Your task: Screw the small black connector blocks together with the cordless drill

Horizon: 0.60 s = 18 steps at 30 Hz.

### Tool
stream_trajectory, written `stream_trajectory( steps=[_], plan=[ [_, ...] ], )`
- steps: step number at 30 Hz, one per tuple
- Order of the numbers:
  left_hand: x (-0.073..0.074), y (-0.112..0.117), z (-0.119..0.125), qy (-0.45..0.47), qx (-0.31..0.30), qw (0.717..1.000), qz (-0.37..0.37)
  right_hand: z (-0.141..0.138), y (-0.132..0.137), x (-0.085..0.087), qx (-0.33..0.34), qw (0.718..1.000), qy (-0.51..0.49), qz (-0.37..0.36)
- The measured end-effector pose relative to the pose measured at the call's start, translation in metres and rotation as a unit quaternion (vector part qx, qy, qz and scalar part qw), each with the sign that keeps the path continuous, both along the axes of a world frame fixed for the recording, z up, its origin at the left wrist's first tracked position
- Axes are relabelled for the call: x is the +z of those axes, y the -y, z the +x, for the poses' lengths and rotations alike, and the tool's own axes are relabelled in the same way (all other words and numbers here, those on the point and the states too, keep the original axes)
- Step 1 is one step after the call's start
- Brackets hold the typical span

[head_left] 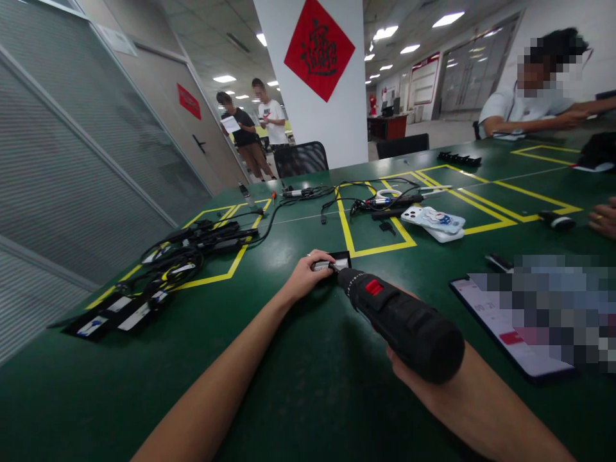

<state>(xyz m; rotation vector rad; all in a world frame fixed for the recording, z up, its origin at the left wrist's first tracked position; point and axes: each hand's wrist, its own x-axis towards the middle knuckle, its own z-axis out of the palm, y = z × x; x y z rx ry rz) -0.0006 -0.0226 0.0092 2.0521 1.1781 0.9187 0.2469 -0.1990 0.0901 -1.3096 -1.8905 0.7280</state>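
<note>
Black shallow box (343, 261), down on the green bench (269, 359), and the left hand (309, 273) has thumb and fingers clamped over its left end! Long axis runs roughly left to right, the free end poking out rightward from that grip. Right hand (409, 374) sits farther off, wrapped round a power drill (402, 321), handle hidden; from this grip, the box lies ahead and leftward, the drill's nose right beside it, though tip contact I can't tell. Farther out: a phone (510, 321) to the right, tangled black cables (192, 240) left.
</note>
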Motion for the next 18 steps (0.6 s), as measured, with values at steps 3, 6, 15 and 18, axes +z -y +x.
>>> stream_trajectory(
  steps=[3, 6, 15, 18],
  plan=[
    [0.0, 0.0, -0.001, -0.003, -0.007, 1.0, -0.001, 0.0, 0.001, -0.007, 0.006, 1.0, -0.013, -0.002],
    [0.002, 0.001, -0.001, -0.007, -0.012, 1.0, 0.001, 0.002, 0.003, -0.013, 0.028, 0.999, -0.01, -0.019],
    [0.0, 0.001, 0.0, -0.009, -0.007, 1.0, 0.011, 0.003, 0.0, -0.011, 0.011, 1.0, 0.003, -0.002],
    [0.0, 0.001, 0.0, -0.011, -0.009, 1.0, 0.01, 0.003, 0.002, -0.008, 0.009, 1.0, 0.008, -0.013]
  ],
)
